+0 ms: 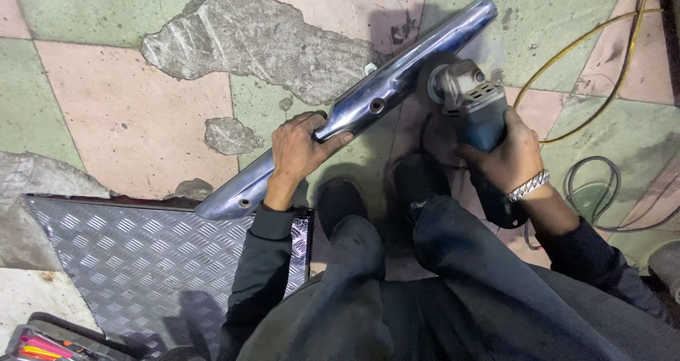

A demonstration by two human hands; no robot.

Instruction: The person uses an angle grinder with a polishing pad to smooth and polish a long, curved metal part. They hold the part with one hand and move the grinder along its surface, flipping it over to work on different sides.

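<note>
1. Fingers of the left hand curl tight around the pipe. They grip it near its middle, with the thumb on top.
2. Fingers of the right hand wrap closed around the grinder. That hand holds the blue body of the tool, just right of the pipe.
3. The pipe is long, shiny and silver. It lies slanted, with its low end over the plate and its high end up and to the right.
4. The grinder's round head sits right against the pipe's right side, near the high end. I cannot tell if the disc is spinning.
5. Two black shoes stand just under the pipe, on the cracked floor.
6. A yellow wire and a grey cord lie on the floor, to the right of the pipe.
7. What could go wrong, I think: the pipe is smooth and round, so it could slip or roll in the left hand if the grinder pushes hard.
8. The grinder could jump off the curved pipe, and the left hand is bare and not far down the same pipe.
9. Sparks or bits could fly at the shoes and legs, which are close under the pipe.
10. The cord lies near the feet, so it could snag and tug the tool.
</note>
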